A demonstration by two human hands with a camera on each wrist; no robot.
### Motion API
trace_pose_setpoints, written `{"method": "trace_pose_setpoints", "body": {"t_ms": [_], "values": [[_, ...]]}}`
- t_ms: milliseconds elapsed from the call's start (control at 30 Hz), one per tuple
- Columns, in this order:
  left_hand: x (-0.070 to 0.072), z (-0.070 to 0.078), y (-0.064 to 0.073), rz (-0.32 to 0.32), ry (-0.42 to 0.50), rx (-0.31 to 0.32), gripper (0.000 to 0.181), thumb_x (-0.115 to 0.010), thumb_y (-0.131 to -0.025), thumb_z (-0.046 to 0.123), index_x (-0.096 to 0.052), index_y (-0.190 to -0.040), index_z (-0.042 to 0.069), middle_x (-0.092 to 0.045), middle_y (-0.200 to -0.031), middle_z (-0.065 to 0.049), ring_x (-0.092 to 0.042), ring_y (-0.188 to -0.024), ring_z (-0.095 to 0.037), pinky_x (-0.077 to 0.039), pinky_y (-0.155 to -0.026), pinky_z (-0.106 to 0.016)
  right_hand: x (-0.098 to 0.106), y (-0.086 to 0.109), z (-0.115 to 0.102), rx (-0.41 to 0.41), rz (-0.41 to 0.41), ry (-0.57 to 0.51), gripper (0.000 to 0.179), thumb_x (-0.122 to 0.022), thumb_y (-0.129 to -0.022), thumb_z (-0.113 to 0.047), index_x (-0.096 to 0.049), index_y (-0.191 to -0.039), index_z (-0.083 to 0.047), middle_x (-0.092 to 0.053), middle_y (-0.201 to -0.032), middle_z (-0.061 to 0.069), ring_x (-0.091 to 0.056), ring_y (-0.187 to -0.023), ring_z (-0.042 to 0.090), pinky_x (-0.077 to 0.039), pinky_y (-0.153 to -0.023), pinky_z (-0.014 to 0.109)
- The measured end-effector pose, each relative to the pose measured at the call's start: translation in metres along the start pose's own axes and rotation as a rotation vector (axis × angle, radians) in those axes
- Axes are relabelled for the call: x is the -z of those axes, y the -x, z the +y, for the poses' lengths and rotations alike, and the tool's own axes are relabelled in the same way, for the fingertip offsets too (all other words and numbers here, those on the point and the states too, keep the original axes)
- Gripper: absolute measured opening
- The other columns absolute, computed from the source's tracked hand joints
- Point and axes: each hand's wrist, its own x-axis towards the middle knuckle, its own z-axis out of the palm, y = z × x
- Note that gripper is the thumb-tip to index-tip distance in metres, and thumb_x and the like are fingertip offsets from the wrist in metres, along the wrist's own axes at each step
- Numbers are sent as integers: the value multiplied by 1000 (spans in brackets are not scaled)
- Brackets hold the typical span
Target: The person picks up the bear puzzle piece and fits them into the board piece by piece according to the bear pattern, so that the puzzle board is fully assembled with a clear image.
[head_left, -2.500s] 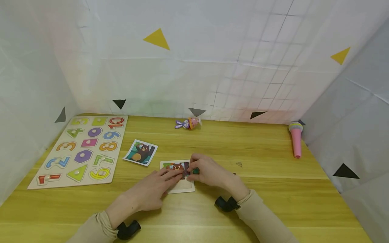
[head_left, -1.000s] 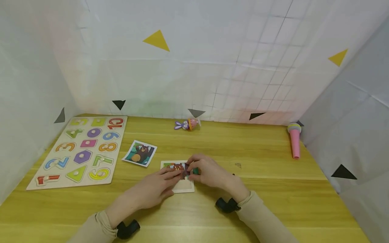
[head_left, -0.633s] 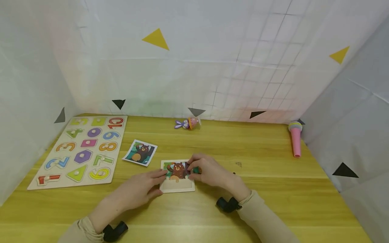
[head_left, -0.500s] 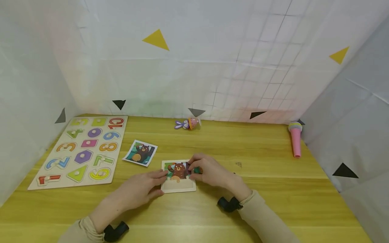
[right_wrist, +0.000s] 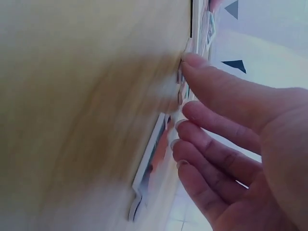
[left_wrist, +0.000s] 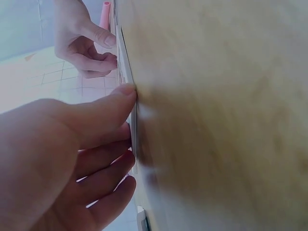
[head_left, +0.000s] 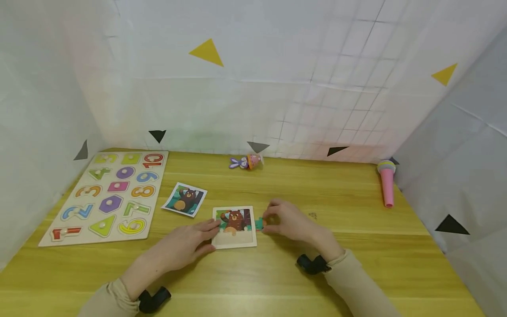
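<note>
- Puzzle tray (head_left: 234, 238): between the hands, touching the left.
- Left hand (head_left: 180, 247): fingers relaxed over the tray's left edge.
- Right hand (head_left: 292, 223): thumb and forefinger at a green piece (head_left: 259, 224); cannot tell whether they pinch it.
- Bear card (head_left: 184, 200): beyond the left hand.

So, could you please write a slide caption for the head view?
The left hand rests on a bear puzzle tray while the right hand touches a teal puzzle piece beside it.

The sleeves (head_left: 362, 286) are beige, with wrinkled cuffs (head_left: 119, 294); beside each is one black, bent, tube-like device (head_left: 312, 264).
</note>
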Motion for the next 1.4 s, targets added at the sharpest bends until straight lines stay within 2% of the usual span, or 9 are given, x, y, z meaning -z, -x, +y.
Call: {"method": "trace_pose_setpoints", "body": {"t_ms": [167, 567, 1400], "values": [[-1, -1, -1, 2, -8, -11, 49, -58, -102, 31, -54, -144, 5, -44, -155, -9, -50, -136, -33, -49, -102, -50, 3, 4, 1, -21, -10, -17, 15, -81, -85, -26, -76, -93, -15, -60, -92, -5, -57, -84, 12, -51, -78, 30], [-3, 0, -2, 5, -16, -9, 50, -57, -103, 28, -52, -146, 4, -41, -157, -9, -46, -139, -32, -47, -105, -50, 5, 10, 3, 6, -20, -12, 13, -80, -86, -26, -76, -91, -15, -60, -90, -5, -55, -79, 10, -50, -72, 24], [-4, 0, -3, -13, -11, -4, 50, -55, -104, 28, -50, -146, 4, -39, -159, -9, -42, -142, -31, -46, -105, -51, 9, 11, 6, 61, -25, -5, 17, -77, -89, -28, -75, -97, -13, -61, -95, -6, -59, -83, 9, -54, -76, 24]]}}
